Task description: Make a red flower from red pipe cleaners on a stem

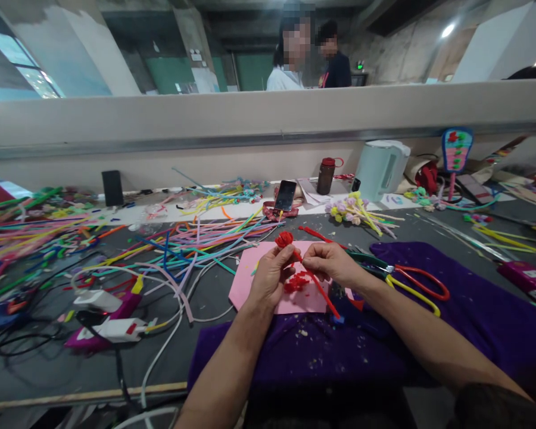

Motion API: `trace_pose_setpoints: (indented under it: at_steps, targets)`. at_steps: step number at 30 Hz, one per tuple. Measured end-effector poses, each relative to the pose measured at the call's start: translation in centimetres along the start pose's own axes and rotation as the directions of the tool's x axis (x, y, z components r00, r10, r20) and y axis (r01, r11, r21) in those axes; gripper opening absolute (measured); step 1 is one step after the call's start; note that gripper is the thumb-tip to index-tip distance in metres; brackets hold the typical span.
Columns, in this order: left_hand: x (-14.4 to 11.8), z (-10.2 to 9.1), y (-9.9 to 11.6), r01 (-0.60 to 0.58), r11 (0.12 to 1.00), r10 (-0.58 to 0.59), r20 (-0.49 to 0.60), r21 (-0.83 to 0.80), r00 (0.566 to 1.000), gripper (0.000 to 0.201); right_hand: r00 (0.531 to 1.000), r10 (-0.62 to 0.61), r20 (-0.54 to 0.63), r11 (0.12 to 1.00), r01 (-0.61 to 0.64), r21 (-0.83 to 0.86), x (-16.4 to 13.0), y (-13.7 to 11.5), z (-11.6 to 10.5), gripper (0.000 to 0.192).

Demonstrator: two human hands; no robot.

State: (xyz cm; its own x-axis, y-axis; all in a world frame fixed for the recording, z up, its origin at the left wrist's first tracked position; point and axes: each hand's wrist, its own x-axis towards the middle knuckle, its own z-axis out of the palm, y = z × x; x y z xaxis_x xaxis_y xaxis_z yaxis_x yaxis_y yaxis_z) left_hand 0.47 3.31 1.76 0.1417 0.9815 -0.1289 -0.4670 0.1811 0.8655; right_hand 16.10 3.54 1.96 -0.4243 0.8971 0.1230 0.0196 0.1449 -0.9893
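One red pipe cleaner (315, 280) sits between our two hands, its upper end coiled into a small red rosette (284, 239) and its straight tail slanting down to the right over the purple cloth (473, 322). Our left hand (270, 275) is closed around the stem just below the rosette, thumb and fingers pinching it. Our right hand (331, 262) grips the same stem a little further along, fingers curled tight on it. Both hands hover above a pink sheet (245, 277) that lies partly on the purple cloth and partly on the grey table (44, 369); a small heap of red fuzzy scraps (296, 282) rests on the sheet between our wrists.

Just beside our right hand lie scissors (411, 285) with red and yellow handles, on the cloth. A second red pipe cleaner (315, 235) lies just beyond our hands. To the left, a wide tangle of coloured pipe cleaners (196, 241) spreads over the table, with two glue guns (111, 322) and white cables nearer the front edge. Further back we see a phone (285, 195) propped up, a brown bottle (326, 175) with a red cap, a white kettle (381, 168), and a bunch of finished pipe-cleaner flowers (357, 211). Behind the low wall, two people (310, 59) stand well apart from our bench.
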Motion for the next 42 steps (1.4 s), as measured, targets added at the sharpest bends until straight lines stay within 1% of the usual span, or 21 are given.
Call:
trace_pose_setpoints:
  at_steps: [2,6,9,12,15,17,19,23,28,32,36,42]
  targets:
    - [0.2,-0.1,0.0,-0.002,0.999,0.002,-0.011,-0.038,1.000,0.027,1.000,-0.004,-0.027,1.000,0.004,0.002,0.1,0.1,-0.3,0.025]
    - [0.6,-0.5,0.5,-0.020,0.996,0.011,-0.103,-0.083,0.995,0.027,0.997,0.013,-0.072,0.999,-0.010,0.038,0.5,0.4,-1.0,0.024]
    - [0.8,-0.7,1.0,-0.037,0.996,0.026,-0.122,-0.086,0.992,0.027,0.993,-0.006,-0.121,0.998,0.014,0.065,0.7,0.5,-1.4,0.024]
    - [0.6,-0.7,1.1,-0.040,0.998,0.036,-0.075,-0.050,0.997,0.026,0.984,-0.046,-0.173,0.995,0.061,0.083,0.9,0.5,-1.6,0.020]
    - [0.3,-0.6,1.0,-0.044,0.998,0.043,0.023,0.034,0.999,0.025,0.982,-0.072,-0.174,0.994,0.084,0.067,0.9,0.6,-1.6,0.013]
    - [0.2,-0.4,0.9,-0.047,0.994,0.040,0.077,0.095,0.996,0.025,0.979,-0.090,-0.184,0.994,0.100,0.048,0.9,0.5,-1.6,0.015]
    - [0.0,-0.4,0.8,-0.048,0.988,0.032,0.104,0.149,0.994,0.025,0.973,-0.114,-0.201,0.992,0.122,0.028,0.8,0.4,-1.6,0.017]
    - [-0.1,-0.3,0.8,-0.046,0.977,0.022,0.113,0.210,0.993,0.022,0.963,-0.155,-0.221,0.988,0.150,-0.035,0.5,0.0,-1.6,0.017]
    - [0.0,-0.4,0.5,-0.054,0.973,0.028,0.118,0.225,0.993,0.020,0.937,-0.246,-0.249,0.966,0.217,-0.138,0.3,-0.2,-1.4,0.018]
    - [0.1,-0.5,0.3,-0.070,0.968,0.037,0.141,0.239,0.989,0.020,0.918,-0.283,-0.276,0.958,0.256,-0.133,0.3,-0.3,-1.3,0.016]
    - [0.0,-0.3,0.1,-0.053,0.952,0.002,0.167,0.302,0.986,0.020,0.906,-0.292,-0.308,0.956,0.263,-0.133,0.2,-0.6,-1.1,0.014]
    - [-0.2,-0.1,0.1,-0.056,0.922,-0.015,0.181,0.384,0.983,0.022,0.887,-0.375,-0.271,0.923,0.332,-0.193,-0.2,-1.1,-0.9,0.011]
